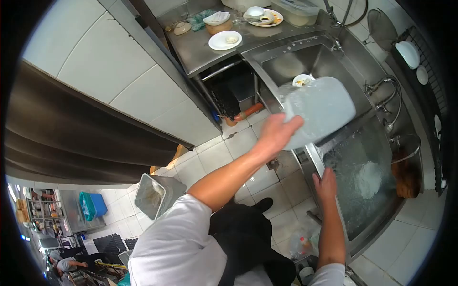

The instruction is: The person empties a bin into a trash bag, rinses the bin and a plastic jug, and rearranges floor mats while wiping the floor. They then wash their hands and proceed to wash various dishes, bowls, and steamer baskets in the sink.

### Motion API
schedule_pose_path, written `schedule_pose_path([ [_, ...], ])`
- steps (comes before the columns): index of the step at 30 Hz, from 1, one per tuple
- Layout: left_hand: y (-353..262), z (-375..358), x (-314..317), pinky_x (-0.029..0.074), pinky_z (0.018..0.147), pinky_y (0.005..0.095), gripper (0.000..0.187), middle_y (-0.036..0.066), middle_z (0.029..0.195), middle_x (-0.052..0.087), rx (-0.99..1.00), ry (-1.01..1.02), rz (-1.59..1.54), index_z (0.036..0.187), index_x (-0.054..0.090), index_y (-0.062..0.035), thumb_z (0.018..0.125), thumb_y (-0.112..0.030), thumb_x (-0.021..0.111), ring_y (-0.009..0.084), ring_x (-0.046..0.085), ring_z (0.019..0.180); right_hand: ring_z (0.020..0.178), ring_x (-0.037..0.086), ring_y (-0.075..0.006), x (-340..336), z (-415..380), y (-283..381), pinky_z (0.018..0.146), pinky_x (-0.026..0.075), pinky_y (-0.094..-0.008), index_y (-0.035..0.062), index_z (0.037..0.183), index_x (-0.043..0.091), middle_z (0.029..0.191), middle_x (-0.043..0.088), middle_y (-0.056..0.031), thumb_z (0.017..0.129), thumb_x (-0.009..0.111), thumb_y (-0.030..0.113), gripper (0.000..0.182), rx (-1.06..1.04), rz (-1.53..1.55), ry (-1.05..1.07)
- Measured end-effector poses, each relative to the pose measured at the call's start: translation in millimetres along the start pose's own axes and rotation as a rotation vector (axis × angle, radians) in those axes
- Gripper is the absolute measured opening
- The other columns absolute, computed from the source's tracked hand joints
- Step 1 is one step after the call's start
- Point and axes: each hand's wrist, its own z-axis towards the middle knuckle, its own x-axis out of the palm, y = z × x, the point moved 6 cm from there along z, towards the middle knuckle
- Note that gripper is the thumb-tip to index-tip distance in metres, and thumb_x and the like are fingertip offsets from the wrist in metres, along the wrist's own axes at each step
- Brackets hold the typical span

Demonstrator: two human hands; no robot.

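My left hand (281, 133) is closed on the near edge of a translucent white plastic tub (324, 109), holding it tilted above the sinks. Clear film or water shows along its left side; blur hides which. Just beyond, a small dish with food scraps (301, 80) sits in the far basin (281, 64), partly covered by the tub. My right hand (326, 185) is at the pale front sink rim (315, 159), thumb and fingers on either side of it. Beside this hand, the near basin (355, 200) holds cloudy water with a white foamy patch (369, 180).
Used plates (224, 41), bowls and a clear container (296, 12) stand on the steel counter (191, 52). Taps (381, 90) and a dish rack (424, 57) line the right wall. A grey bin (160, 193) stands on the tiles to my left. Other people (69, 262) appear far off.
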Motion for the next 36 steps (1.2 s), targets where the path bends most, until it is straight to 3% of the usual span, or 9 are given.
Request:
schedule_pose_path([
  [2, -7, -2, -56, 0.037, 0.061, 0.0291, 0.039, 0.004, 0.069, 0.054, -0.058, -0.146, 0.094, 0.076, 0.062, -0.0009, 0.078, -0.04, 0.062, 0.0134, 0.048, 0.066, 0.089, 0.055, -0.041, 13, 47, 32, 0.076, 0.045, -0.0492, 0.0002, 0.099, 0.047, 0.094, 0.055, -0.0212, 0.081, 0.067, 0.032, 0.041, -0.036, -0.007, -0.011],
  [4, 22, 18, -113, 0.041, 0.056, 0.0313, 0.047, 0.007, 0.064, 0.058, -0.058, -0.282, 0.073, 0.071, 0.063, 0.0027, 0.077, -0.044, 0.063, 0.016, 0.052, 0.058, 0.089, 0.055, -0.0403, 22, 82, 57, 0.076, 0.045, -0.0492, 0.0009, 0.096, 0.046, 0.093, 0.054, -0.0204, 0.08, 0.068, 0.03, 0.04, 0.029, -0.011, 0.042],
  [6, 52, 43, -163, 0.038, 0.053, 0.0303, 0.048, 0.006, 0.061, 0.055, -0.186, -0.365, 0.066, 0.064, 0.06, -0.0017, 0.077, -0.048, 0.064, 0.0145, 0.048, 0.053, 0.086, 0.056, -0.042, 28, 97, 66, 0.074, 0.045, -0.0491, -0.0003, 0.095, 0.046, 0.092, 0.055, -0.0222, 0.079, 0.069, 0.03, 0.042, 0.011, -0.024, 0.005],
  [11, 187, 150, -268, 0.031, 0.042, 0.0299, 0.05, 0.001, 0.051, 0.043, -0.533, -0.509, -0.23, 0.056, 0.049, -0.0116, 0.08, -0.053, 0.062, 0.0134, 0.039, 0.044, 0.083, 0.056, -0.0407, 26, 98, 73, 0.07, 0.046, -0.0484, 0.0009, 0.091, 0.045, 0.086, 0.054, -0.0201, 0.078, 0.07, 0.028, 0.039, 0.047, -0.121, -0.025],
  [16, 304, 203, -327, 0.029, 0.037, 0.0321, 0.053, 0.001, 0.047, 0.04, -0.618, -0.722, -0.429, 0.056, 0.047, -0.0125, 0.079, -0.057, 0.061, 0.0148, 0.038, 0.039, 0.083, 0.056, -0.0391, 22, 103, 77, 0.069, 0.046, -0.0481, 0.0022, 0.089, 0.046, 0.086, 0.053, -0.0182, 0.075, 0.072, 0.026, 0.038, 0.044, -0.119, -0.047],
  [20, 365, 193, -319, 0.032, 0.038, 0.0328, 0.052, 0.003, 0.049, 0.044, -0.569, -0.764, -0.357, 0.058, 0.05, -0.0105, 0.08, -0.056, 0.062, 0.0163, 0.04, 0.039, 0.08, 0.056, -0.0396, 23, 102, 81, 0.067, 0.046, -0.0482, 0.0021, 0.088, 0.045, 0.084, 0.052, -0.0182, 0.075, 0.072, 0.026, 0.038, 0.029, -0.145, -0.046],
  [24, 406, 161, -277, 0.042, 0.056, 0.0329, 0.046, 0.006, 0.059, 0.051, -0.399, -0.701, -0.44, 0.061, 0.055, -0.0074, 0.081, -0.048, 0.062, 0.0175, 0.05, 0.057, 0.079, 0.056, -0.0398, 20, 102, 84, 0.066, 0.045, -0.0479, 0.0021, 0.088, 0.045, 0.083, 0.052, -0.0183, 0.076, 0.071, 0.025, 0.037, 0.019, -0.139, -0.072],
  [29, 403, 107, -195, 0.041, 0.067, 0.0328, 0.035, 0.007, 0.072, 0.056, -0.353, -0.633, -0.604, 0.083, 0.058, -0.0054, 0.079, -0.04, 0.06, 0.0179, 0.051, 0.07, 0.078, 0.056, -0.0396, 17, 102, 88, 0.066, 0.046, -0.047, 0.0021, 0.087, 0.045, 0.082, 0.052, -0.018, 0.076, 0.071, 0.024, 0.036, 0.028, -0.152, -0.065],
  [36, 374, 61, -120, 0.04, 0.058, 0.0304, 0.044, 0.002, 0.063, 0.045, -0.646, -0.355, -0.865, 0.092, 0.053, -0.0105, 0.082, -0.053, 0.058, 0.0149, 0.046, 0.06, 0.081, 0.057, -0.0391, 17, 100, 86, 0.068, 0.047, -0.0469, 0.0023, 0.087, 0.045, 0.084, 0.054, -0.0176, 0.077, 0.071, 0.025, 0.036, 0.013, -0.142, -0.098],
])
